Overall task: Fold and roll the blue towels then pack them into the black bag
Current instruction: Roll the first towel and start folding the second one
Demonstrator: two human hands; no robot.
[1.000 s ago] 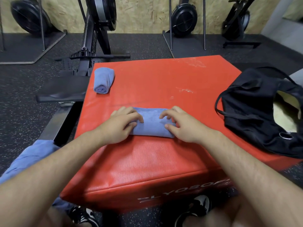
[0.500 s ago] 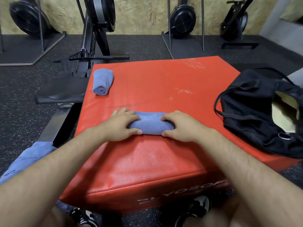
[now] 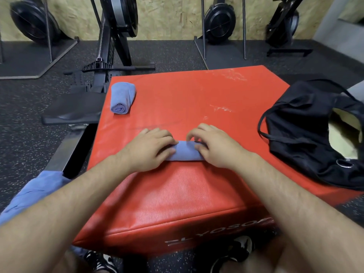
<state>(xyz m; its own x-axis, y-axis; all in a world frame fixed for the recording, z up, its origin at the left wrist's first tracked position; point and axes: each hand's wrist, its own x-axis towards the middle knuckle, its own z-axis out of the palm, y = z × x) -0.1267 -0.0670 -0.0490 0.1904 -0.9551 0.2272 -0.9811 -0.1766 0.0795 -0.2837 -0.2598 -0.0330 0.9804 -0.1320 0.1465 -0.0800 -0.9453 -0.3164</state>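
Both ends of the towel roll (image 3: 185, 151) are covered by the hands, so only its middle stretch shows. The black bag (image 3: 307, 138) is cut off by the frame's right edge. A pale patch shows in its open mouth, but what it is cannot be made out. A loose blue towel (image 3: 35, 192) at 8 o'clock is partly behind the left forearm and runs out of frame. The white lettering on the front of the red padded box (image 3: 177, 194) reads upside down and is partly hidden by the right forearm.

The left hand (image 3: 149, 148) grips the left end of the roll, with its fingers curled close together over the top and far side and its thumb on the near side. The right hand (image 3: 214, 146) holds the right end, with its thumb pressed on the cloth. Its fingers are arched and slightly spread over the far edge, and the forefinger is lifted a little. Whether those fingertips touch the cloth or the box behind it cannot be told.

The roll lies crosswise near the box's front edge, directly between and under the two hands. A finished roll (image 3: 122, 98) rests at 10 o'clock from them, near the box's far left corner and well apart. The bag sits at 3 o'clock on the right side of the box, apart from the right hand. Rowing machines (image 3: 110, 46) stand at 12 o'clock against the back wall.
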